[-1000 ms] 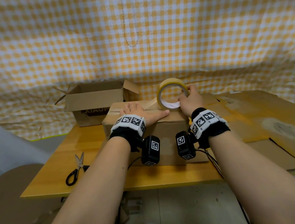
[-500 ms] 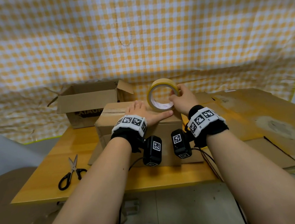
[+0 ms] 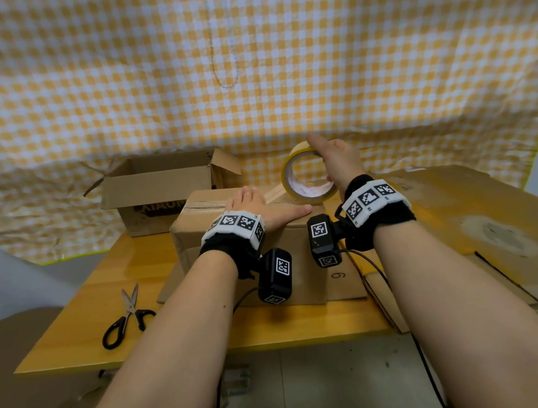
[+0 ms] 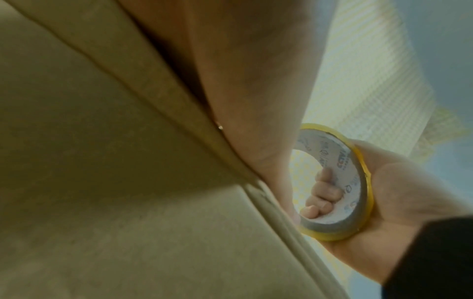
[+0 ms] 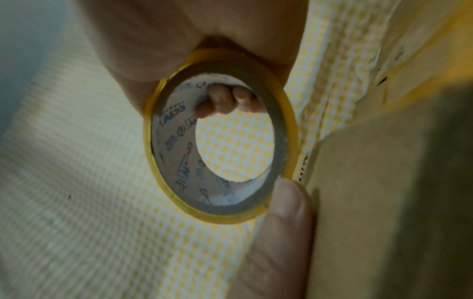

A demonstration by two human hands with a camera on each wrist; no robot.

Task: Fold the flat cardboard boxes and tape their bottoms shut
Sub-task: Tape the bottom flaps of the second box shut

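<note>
A closed cardboard box point(image 3: 197, 252) stands on the wooden table point(image 3: 131, 281), its seam facing up. My left hand point(image 3: 261, 209) lies flat on the box top, fingers straight and thumb stretched right, pressing down a strip of tape point(image 3: 273, 191). That strip runs up to a yellow tape roll point(image 3: 287, 176) held upright at the box's right end. My right hand point(image 3: 337, 162) grips the roll from above and the right. In the right wrist view its fingers point(image 5: 221, 99) curl into the core of the tape roll point(image 5: 163, 145). The left wrist view shows the box top point(image 4: 102, 172) and the roll point(image 4: 340, 159).
An open cardboard box point(image 3: 159, 189) stands behind at the left. Black-handled scissors point(image 3: 126, 317) lie near the table's front left. Flat cardboard sheets point(image 3: 464, 219) cover the right side of the table. A yellow checked cloth point(image 3: 250, 75) hangs behind.
My right hand has shifted higher over the roll and carried it slightly to the right, away from the left hand. The left hand stays flat on the box top.
</note>
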